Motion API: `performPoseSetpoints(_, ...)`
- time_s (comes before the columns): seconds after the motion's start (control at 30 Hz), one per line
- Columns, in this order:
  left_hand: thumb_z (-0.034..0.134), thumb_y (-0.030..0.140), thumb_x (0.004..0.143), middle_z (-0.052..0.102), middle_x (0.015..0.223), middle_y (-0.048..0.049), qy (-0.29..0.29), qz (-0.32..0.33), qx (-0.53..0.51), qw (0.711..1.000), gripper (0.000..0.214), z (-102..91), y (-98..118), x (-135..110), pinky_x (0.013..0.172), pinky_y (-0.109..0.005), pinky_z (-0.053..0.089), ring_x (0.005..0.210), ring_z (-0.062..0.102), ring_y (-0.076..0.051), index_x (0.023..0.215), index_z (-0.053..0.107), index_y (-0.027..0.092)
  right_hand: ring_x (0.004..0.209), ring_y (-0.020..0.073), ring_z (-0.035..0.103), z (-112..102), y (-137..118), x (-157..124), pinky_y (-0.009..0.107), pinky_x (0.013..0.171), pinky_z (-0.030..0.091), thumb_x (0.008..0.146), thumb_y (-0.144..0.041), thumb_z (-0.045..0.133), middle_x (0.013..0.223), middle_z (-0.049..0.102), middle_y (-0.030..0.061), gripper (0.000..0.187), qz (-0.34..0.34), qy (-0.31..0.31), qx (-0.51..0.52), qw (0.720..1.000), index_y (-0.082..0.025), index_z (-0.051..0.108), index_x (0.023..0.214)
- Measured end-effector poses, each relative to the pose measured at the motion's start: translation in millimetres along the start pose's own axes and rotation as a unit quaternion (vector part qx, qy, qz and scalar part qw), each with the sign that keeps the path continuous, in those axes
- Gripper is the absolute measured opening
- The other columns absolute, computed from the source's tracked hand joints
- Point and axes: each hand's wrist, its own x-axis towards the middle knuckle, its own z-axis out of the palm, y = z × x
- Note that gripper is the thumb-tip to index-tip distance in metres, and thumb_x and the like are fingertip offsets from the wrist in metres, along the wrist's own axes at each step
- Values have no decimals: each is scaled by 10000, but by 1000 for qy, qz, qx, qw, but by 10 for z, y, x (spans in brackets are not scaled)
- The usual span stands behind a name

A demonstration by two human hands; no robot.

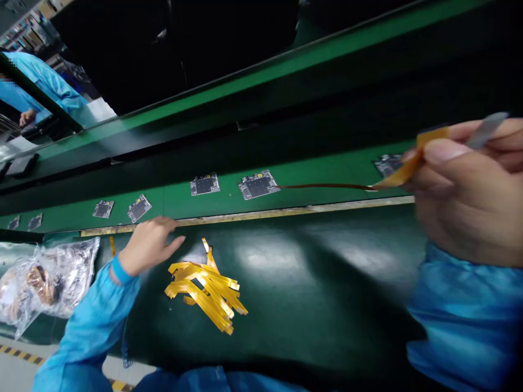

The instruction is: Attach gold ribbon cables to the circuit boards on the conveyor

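Observation:
My right hand is closed in a pinch on an orange flex ribbon cable. A grey-white flat piece sticks out between its fingers; I cannot tell what it is. From the pinch, the cable's thin brown strip runs left to a circuit board on the green conveyor belt; whether it is attached there I cannot make out. My left hand holds nothing, thumb apart from its fingers, at the belt's near edge, below another circuit board. Right of it lies a pile of yellow flex cables.
Several more circuit boards lie along the belt. A clear plastic bag with cables inside sits at the left of the green worktop. A worn strip edges the belt. Another person in a blue sleeve is at the far left.

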Motion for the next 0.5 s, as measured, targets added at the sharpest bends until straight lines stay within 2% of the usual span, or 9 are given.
performPoseSetpoints(0.07,536,364,1019,719,1346,-137,42,56,1,998,428,14,104,547,1024,-419,560,1257,668,-311,1372,677,169,506,99,379,-78,-2,-13,351,510,226,696,-366,931,698,554,-20,242,-4,4,53,999,-265,748,817)
performPoseSetpoints(0.13,569,307,988,624,1485,-160,73,83,26,994,500,37,176,1041,1115,-433,513,1360,587,-316,1458,607,145,480,87,361,-159,-8,-29,321,482,198,655,-311,952,667,565,-17,258,22,8,70,997,-254,736,783)
performPoseSetpoints(0.23,628,287,918,553,1539,-186,57,49,68,995,645,31,225,1566,1120,-470,501,1395,542,-362,1537,522,138,452,69,305,-275,-11,-26,276,453,151,580,-284,975,627,539,-35,326,115,-7,111,987,-245,692,739)
performPoseSetpoints(0.3,653,294,875,609,1431,-189,18,34,85,996,628,0,214,1776,1058,-465,527,1300,601,-375,1481,574,150,467,54,211,-347,-2,6,258,451,118,596,-297,959,660,498,-57,327,179,-25,175,968,-242,683,761)
performPoseSetpoints(0.33,668,319,856,613,1404,-187,11,34,85,996,616,-19,197,1849,1033,-462,534,1275,610,-382,1449,600,165,484,55,156,-384,6,28,253,454,119,647,-303,929,668,451,-71,282,188,-28,204,960,-243,688,780)
performPoseSetpoints(0.43,677,349,816,622,1356,-188,5,45,86,995,600,-76,132,1976,998,-474,533,1208,636,-391,1391,626,188,540,96,57,-500,29,85,260,463,139,800,-288,789,688,327,-76,103,140,-29,243,959,-262,689,789)
performPoseSetpoints(0.5,673,362,791,644,1303,-180,3,59,95,994,544,-117,106,2003,965,-470,534,1175,643,-393,1306,652,190,564,132,46,-577,40,103,281,464,154,853,-296,720,702,340,-59,45,93,-23,224,970,-300,704,811)
